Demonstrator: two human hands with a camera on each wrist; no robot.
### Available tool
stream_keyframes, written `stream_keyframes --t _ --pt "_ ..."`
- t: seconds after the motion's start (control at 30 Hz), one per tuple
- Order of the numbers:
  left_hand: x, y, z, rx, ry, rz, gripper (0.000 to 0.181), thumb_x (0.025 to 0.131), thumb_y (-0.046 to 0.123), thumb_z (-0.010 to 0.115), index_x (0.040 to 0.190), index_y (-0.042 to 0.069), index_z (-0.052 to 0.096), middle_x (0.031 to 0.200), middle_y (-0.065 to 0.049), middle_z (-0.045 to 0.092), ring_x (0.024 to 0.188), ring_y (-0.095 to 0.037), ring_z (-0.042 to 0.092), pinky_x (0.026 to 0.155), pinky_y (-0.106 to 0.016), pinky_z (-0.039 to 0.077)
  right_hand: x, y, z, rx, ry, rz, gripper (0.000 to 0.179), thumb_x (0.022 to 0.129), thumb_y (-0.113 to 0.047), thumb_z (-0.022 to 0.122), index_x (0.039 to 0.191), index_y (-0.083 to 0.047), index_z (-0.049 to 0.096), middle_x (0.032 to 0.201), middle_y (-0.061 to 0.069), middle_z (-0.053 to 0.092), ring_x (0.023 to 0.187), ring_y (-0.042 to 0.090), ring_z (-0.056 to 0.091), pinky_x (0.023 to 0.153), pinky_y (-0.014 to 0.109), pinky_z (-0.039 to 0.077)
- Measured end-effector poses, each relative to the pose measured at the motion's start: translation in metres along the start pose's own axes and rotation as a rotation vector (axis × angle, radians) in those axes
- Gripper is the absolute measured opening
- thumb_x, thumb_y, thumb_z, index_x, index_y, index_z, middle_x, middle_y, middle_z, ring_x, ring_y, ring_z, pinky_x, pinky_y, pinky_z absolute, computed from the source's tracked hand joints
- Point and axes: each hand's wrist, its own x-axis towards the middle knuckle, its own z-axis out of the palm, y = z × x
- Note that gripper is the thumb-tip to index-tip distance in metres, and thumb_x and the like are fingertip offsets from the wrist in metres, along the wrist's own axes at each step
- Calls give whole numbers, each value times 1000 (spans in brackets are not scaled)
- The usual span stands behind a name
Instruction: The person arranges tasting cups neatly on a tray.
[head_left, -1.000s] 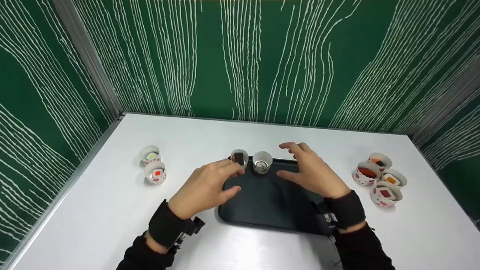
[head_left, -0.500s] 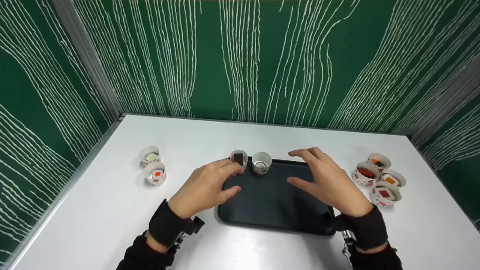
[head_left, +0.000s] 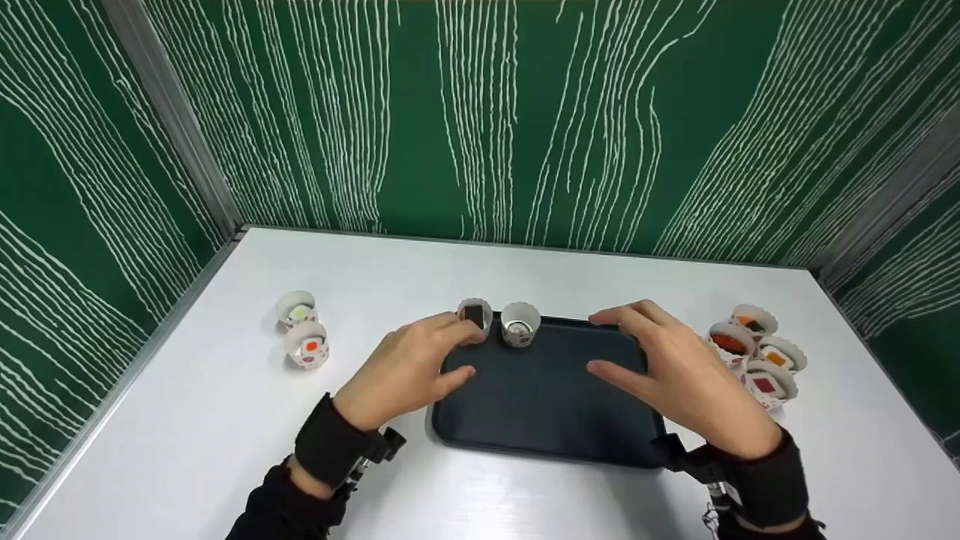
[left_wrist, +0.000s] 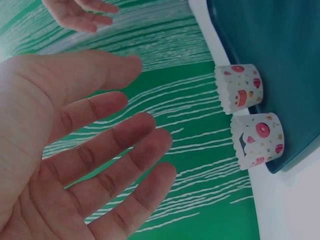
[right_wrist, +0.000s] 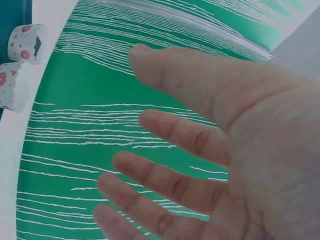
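My left hand (head_left: 409, 367) hovers over the left side of the dark tray (head_left: 547, 405), fingers loosely bent and holding nothing. Its fingertips overlap a paper cup with a dark-topped sushi piece (head_left: 474, 315) at the tray's back left corner. Beside that cup stands another paper cup (head_left: 520, 325) with a small round white piece inside. In the left wrist view both cups (left_wrist: 241, 89) show a donut print, well apart from the fingers. My right hand (head_left: 675, 367) is raised over the tray's right side, thumb and fingers spread, with nothing in it.
Two paper cups (head_left: 306, 346) with small sushi pieces stand on the white table (head_left: 360, 262) at left. Several more filled cups (head_left: 769, 382) cluster at right, partly behind the right hand. Green walls with white lines (head_left: 480, 127) rise behind the table.
My right hand has moved to the right, away from the two cups on the tray, and now overlaps the right cluster's edge. The left hand has hardly moved.
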Motion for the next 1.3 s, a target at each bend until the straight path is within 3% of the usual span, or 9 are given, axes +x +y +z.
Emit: stream_keyframes --t 0.3,0.43,0.67,0.83,0.97,1.17,1.3 --pt "4 -16 -14 81 0 -5 35 91 11 83 124 13 72 107 -5 73 96 -25 74 78 -43 63 -11 -1 -16 34 4 32 40 98 -41 79 135 -30 67 129 -4 68 116 25 70 87 43 57" --pt "4 -28 -23 120 -18 -33 37 89 1 81 124 12 72 112 -7 74 99 -29 75 78 -45 63 -15 -2 -20 53 2 21 41 98 -38 80 136 -30 67 131 -4 69 115 27 72 90 45 58" --pt "-1 -56 -43 220 -48 -60 43 85 -10 78 124 8 71 111 -13 72 89 -31 71 68 -43 61 -19 0 -24 55 23 -8 40 96 -34 82 134 -29 69 130 -7 71 112 25 74 87 40 59" --pt "-3 -77 -64 247 -69 -133 49 84 -15 75 127 6 70 111 -16 70 92 -34 70 70 -45 62 -22 2 -26 38 46 -20 41 94 -32 84 132 -30 70 127 -10 72 110 22 73 89 41 59" --pt "-4 -95 -79 278 -110 -210 52 84 -19 69 131 4 69 116 -19 68 98 -36 70 76 -48 63 -23 2 -25 20 80 -56 42 92 -30 87 131 -30 71 123 -12 72 107 20 74 81 31 58" --pt "-7 -122 -96 322 -183 -327 57 84 -22 61 135 1 66 123 -25 66 103 -40 69 81 -52 62 -24 1 -27 56 47 -40 42 93 -30 85 132 -28 70 126 -7 72 110 25 74 68 25 56" --pt "-11 -139 -103 349 -220 -399 55 86 -15 70 138 1 64 126 -28 63 104 -43 69 82 -55 62 -25 1 -29 63 29 -21 42 94 -31 85 133 -28 70 128 -5 72 113 27 74 70 26 57"
